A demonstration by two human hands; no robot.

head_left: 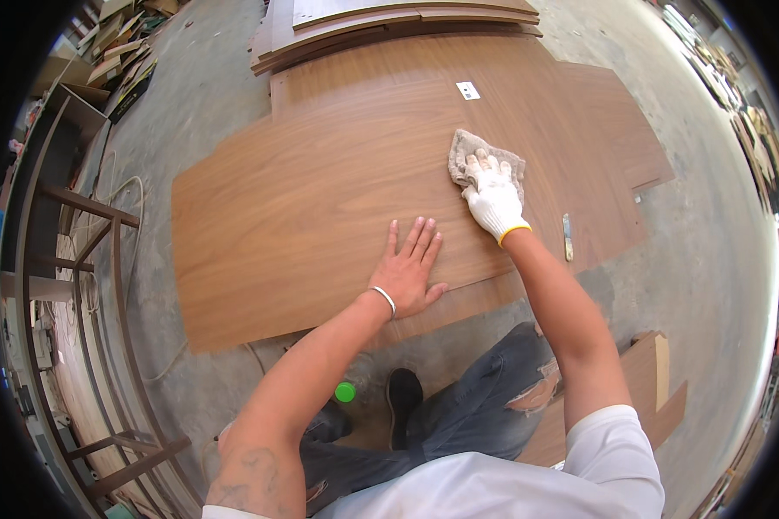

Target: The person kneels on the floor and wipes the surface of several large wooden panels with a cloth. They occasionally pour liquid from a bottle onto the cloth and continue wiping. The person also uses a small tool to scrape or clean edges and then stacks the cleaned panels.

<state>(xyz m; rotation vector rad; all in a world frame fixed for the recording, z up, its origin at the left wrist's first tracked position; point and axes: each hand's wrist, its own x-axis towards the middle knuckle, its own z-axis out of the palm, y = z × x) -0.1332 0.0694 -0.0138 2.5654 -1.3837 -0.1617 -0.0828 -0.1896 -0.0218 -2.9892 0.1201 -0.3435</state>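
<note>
A wide brown wood-grain panel [294, 216] lies flat in front of me. My left hand [409, 270] is bare, with a thin bracelet at the wrist, and rests palm down on the panel's near edge with fingers spread. My right hand [493, 195] wears a white work glove with a yellow cuff and presses a grey rag [472, 149] onto the panel farther out. The glove covers the rag's near part.
More panels [389, 22] are stacked at the far side. A small white label [468, 90] and a slim tool [568, 237] lie on the boards. A metal frame rack [86, 259] stands left. A green bottle cap [345, 392] shows by my shoes; wood offcuts [658, 372] lie on the right.
</note>
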